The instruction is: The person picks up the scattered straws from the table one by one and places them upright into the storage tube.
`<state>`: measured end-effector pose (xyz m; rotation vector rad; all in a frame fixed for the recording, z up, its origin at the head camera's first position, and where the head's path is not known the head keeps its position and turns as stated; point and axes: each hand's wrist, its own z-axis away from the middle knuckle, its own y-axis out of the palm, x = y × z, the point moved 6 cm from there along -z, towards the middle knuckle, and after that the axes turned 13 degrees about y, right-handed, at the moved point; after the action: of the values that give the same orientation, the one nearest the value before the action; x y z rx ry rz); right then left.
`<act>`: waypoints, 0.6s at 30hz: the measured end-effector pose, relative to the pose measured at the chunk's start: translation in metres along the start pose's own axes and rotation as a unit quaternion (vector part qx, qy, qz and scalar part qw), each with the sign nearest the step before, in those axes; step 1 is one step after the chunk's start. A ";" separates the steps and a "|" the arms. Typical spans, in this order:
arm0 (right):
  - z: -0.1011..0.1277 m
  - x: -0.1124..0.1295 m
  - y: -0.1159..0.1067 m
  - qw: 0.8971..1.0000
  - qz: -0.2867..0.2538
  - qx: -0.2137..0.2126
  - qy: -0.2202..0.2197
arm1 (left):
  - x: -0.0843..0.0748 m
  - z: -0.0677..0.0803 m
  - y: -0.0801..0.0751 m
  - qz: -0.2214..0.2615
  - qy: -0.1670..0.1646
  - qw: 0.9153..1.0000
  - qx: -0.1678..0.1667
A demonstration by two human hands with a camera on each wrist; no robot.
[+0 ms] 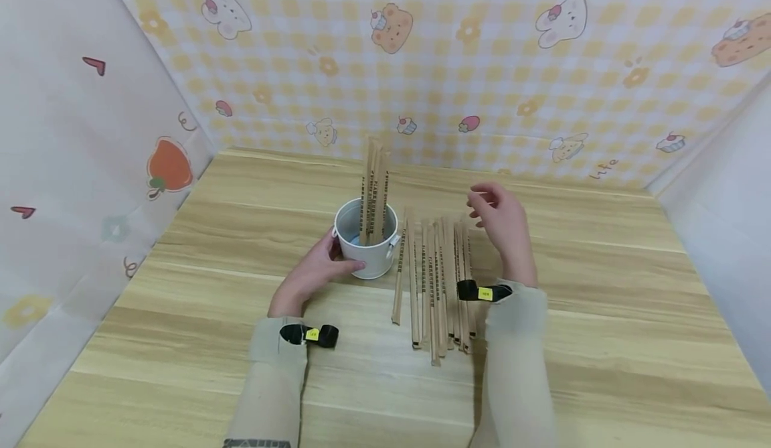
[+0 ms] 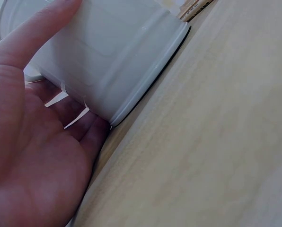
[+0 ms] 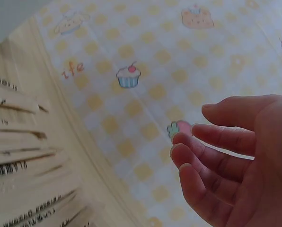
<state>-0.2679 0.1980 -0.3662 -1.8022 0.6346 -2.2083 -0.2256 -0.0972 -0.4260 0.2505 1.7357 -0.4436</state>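
Gripping white bucket (image 1: 375,261) w/ L hand (image 1: 314,272), few wrapped straws (image 1: 375,197) in it; R hand (image 1: 506,226) empty, loosely bent, nr far end of straw pile (image 1: 448,267) on right.

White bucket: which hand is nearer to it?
Left. The left hand grips the white bucket; the right hand is apart from it, right of the loose wrapped straws.

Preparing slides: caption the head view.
Left hand grips round white bucket holding slim brown paper-wrapped straws; right hand hovers.
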 end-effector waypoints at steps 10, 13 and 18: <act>-0.009 -0.028 -0.007 0.997 0.004 0.046 0.064 | 0.001 0.001 -0.001 -0.001 -0.013 1.000 -0.002; -0.011 -0.036 -0.004 0.993 0.011 0.074 0.086 | 0.002 0.000 -0.001 0.003 -0.011 1.000 -0.002; -0.015 -0.049 0.002 0.986 0.064 0.106 0.113 | 0.002 0.000 -0.001 0.003 -0.008 1.000 -0.002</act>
<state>-0.2722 0.2201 -0.4122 -1.3825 0.5165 -2.3126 -0.2264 -0.0985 -0.4281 0.2494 1.7187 -0.4366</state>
